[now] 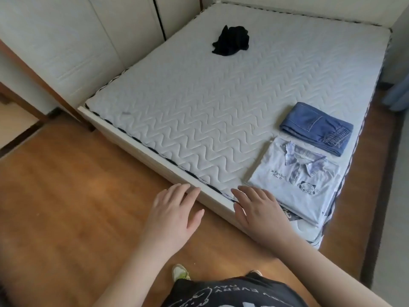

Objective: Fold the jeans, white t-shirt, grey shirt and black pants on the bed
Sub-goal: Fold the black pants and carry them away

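Both hands, left hand (174, 214) and right hand (257, 212), hover open-fingered and empty beside folded shirts (296, 187), folded jeans (316, 127) and crumpled black pants (231, 41) on the bed (177, 111).

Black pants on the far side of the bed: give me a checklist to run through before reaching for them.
1. Left hand free: ok, fingers straight, holding nothing.
2. Right hand free: ok, open over the bed's near edge.
3. Black pants folded: not ok, they lie crumpled.
4. Folding space on the mattress: ok, a bare stretch lies between pants and hands.
5. Jeans done: ok, folded near the right edge.
6. Collared shirt done: ok, folded on top of a stack; what lies beneath it, cannot tell.
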Demonstrator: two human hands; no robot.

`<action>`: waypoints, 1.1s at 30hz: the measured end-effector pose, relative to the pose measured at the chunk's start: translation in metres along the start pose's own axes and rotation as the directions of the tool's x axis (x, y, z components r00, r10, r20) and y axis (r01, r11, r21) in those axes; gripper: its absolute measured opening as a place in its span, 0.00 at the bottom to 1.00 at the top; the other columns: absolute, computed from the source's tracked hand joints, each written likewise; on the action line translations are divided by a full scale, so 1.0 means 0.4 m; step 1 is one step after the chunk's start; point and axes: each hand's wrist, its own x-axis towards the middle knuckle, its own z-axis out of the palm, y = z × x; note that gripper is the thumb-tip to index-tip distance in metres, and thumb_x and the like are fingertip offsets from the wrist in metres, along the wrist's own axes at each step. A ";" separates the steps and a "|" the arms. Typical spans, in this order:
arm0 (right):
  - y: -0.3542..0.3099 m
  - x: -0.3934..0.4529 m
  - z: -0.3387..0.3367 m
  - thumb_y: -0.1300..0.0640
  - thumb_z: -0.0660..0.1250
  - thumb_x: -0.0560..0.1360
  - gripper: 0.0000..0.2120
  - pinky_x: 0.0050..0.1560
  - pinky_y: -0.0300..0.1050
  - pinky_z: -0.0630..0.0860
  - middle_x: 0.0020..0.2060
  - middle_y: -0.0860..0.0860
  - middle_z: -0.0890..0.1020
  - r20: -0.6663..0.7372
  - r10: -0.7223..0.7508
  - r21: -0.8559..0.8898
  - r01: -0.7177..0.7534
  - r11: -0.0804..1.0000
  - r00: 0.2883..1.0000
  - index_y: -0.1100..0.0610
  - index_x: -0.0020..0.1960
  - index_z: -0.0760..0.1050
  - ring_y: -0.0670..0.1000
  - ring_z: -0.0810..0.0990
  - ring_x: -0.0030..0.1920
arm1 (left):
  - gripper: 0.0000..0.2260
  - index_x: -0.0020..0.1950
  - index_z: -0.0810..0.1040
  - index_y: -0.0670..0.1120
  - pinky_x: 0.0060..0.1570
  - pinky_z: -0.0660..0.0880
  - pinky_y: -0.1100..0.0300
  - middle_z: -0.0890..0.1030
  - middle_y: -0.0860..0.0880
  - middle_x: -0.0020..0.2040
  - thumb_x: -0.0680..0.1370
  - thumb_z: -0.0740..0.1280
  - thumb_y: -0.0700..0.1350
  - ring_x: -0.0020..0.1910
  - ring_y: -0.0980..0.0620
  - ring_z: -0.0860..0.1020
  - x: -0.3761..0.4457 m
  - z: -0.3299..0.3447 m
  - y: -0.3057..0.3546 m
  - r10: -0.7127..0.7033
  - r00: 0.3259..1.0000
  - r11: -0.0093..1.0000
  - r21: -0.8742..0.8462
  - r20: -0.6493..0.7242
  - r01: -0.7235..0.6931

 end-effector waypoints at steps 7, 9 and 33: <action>-0.340 0.156 0.119 0.46 0.53 0.79 0.21 0.60 0.52 0.76 0.56 0.51 0.81 0.093 -0.220 -0.025 0.223 0.975 0.971 0.55 0.62 0.78 0.55 0.80 0.57 | 0.24 0.71 0.73 0.49 0.66 0.71 0.44 0.75 0.48 0.67 0.80 0.55 0.60 0.68 0.47 0.72 -0.213 -0.008 -0.341 -0.221 0.975 0.975 -0.007 0.009 0.221; -0.452 0.201 0.152 0.45 0.53 0.80 0.23 0.60 0.52 0.76 0.56 0.52 0.82 0.117 -0.278 -0.038 0.284 0.958 0.953 0.55 0.62 0.79 0.55 0.81 0.57 | 0.26 0.72 0.71 0.51 0.69 0.68 0.43 0.74 0.50 0.69 0.79 0.54 0.64 0.70 0.47 0.71 -0.281 -0.009 -0.443 -0.236 0.971 0.972 0.016 0.049 0.235; -1.047 0.846 0.400 0.43 0.50 0.80 0.25 0.71 0.58 0.66 0.69 0.54 0.74 0.269 -0.603 -0.022 0.631 0.775 0.751 0.53 0.68 0.74 0.56 0.72 0.69 | 0.26 0.73 0.71 0.48 0.71 0.66 0.44 0.73 0.45 0.71 0.81 0.54 0.61 0.73 0.45 0.68 -0.232 0.021 -1.135 -0.668 0.741 0.744 -0.050 -0.061 0.667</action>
